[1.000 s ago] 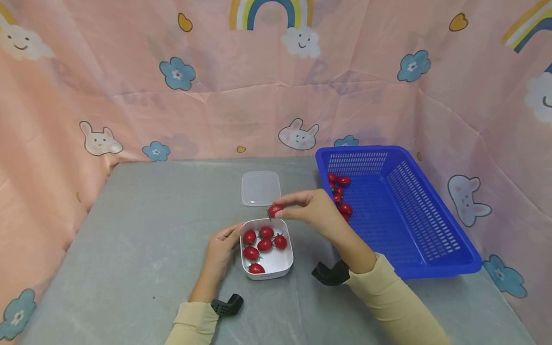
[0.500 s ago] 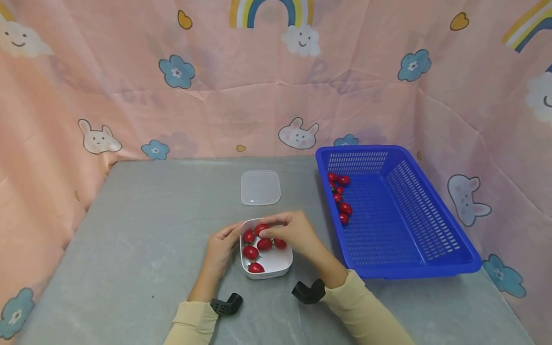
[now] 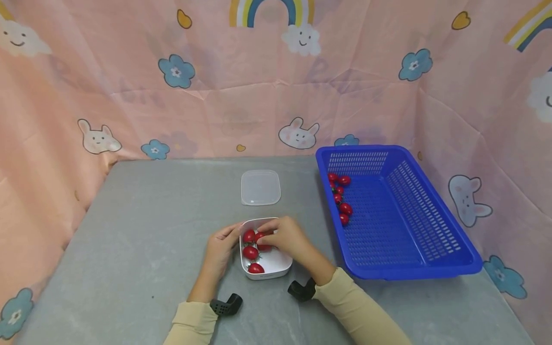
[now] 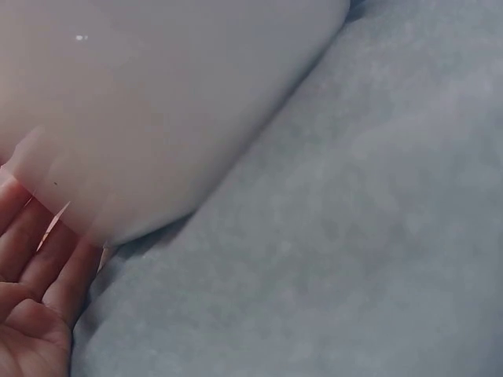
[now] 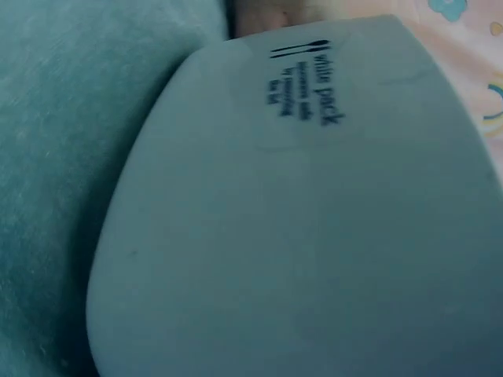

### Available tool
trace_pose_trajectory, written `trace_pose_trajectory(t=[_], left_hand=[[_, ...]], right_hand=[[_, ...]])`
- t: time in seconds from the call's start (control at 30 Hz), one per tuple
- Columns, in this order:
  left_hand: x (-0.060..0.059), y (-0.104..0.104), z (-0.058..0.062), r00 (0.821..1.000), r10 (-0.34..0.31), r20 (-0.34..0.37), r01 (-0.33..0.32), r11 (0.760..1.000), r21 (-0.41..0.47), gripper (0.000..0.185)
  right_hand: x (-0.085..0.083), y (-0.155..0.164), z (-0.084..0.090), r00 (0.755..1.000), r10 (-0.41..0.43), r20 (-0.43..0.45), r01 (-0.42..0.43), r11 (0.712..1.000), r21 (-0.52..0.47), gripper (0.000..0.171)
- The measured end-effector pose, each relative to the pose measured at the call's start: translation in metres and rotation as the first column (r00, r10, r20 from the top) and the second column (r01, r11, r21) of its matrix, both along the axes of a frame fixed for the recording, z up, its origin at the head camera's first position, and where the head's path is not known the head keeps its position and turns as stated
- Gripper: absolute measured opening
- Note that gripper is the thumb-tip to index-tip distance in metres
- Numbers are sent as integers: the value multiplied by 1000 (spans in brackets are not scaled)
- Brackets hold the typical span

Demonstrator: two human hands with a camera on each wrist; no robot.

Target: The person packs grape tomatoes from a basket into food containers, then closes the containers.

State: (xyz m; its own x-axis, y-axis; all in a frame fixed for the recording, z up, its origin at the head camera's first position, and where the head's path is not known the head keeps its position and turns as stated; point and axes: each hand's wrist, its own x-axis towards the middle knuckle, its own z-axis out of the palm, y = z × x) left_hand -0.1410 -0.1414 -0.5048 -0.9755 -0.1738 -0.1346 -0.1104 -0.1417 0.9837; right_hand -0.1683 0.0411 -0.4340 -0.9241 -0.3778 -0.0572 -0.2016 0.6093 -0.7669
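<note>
A white plastic container (image 3: 276, 266) with several red cherry tomatoes (image 3: 250, 253) sits mid-table in the head view. My left hand (image 3: 219, 250) grips its left rear corner; in the left wrist view the fingers (image 4: 55, 255) lie against the outer wall. Reaching over the right rim, my right hand (image 3: 288, 238) has thumb and index finger bent down around a cherry tomato (image 3: 260, 235) inside. That hand covers the container's right rear part. In the right wrist view, the container's printed side (image 5: 291, 220) fills the picture and hides the right fingers.
A blue perforated basket (image 3: 388, 225) stands on the right, with several cherry tomatoes (image 3: 345, 209) along its left wall. Behind the container lies a clear square lid (image 3: 260, 188). A pink printed curtain (image 3: 224, 110) hangs at the table's back and sides.
My right hand has moved down and left from above the container's rear rim, carrying a cherry tomato inside. My left hand, the lid and the basket have stayed put.
</note>
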Motion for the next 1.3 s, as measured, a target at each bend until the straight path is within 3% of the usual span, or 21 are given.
trace_pose_trajectory(t=[0.13,0.3,0.43,0.6,0.73,0.9,1.17,1.3], left_hand=[[0,0,0,1000,-2,-10,2,1000,-5,34],[0,0,0,1000,-5,-9,5,1000,-15,33],[1,0,1,1000,3,-3,-3,1000,4,33],[1,1,0,1000,5,-9,-5,1000,11,33],[0,1,0,1000,-1,-12,1,1000,14,34],[1,1,1,1000,-4,7,4,1000,15,34],[1,0,1,1000,-2,-4,2,1000,-11,34],[1,0,1,1000,3,-3,-3,1000,-14,33]], right_hand=[[1,-2,-1,1000,-13,-3,13,1000,-12,23],[2,1,3,991,-112,76,122,982,-147,22],[6,6,21,986,-162,43,168,951,-260,21],[14,17,57,984,-178,30,176,914,-365,24],[16,29,82,981,-196,18,187,903,-387,26],[12,43,99,974,-225,-34,193,897,-398,25],[-3,64,111,959,-270,-85,238,931,-278,27],[-15,75,110,945,-321,-59,294,916,-272,30]])
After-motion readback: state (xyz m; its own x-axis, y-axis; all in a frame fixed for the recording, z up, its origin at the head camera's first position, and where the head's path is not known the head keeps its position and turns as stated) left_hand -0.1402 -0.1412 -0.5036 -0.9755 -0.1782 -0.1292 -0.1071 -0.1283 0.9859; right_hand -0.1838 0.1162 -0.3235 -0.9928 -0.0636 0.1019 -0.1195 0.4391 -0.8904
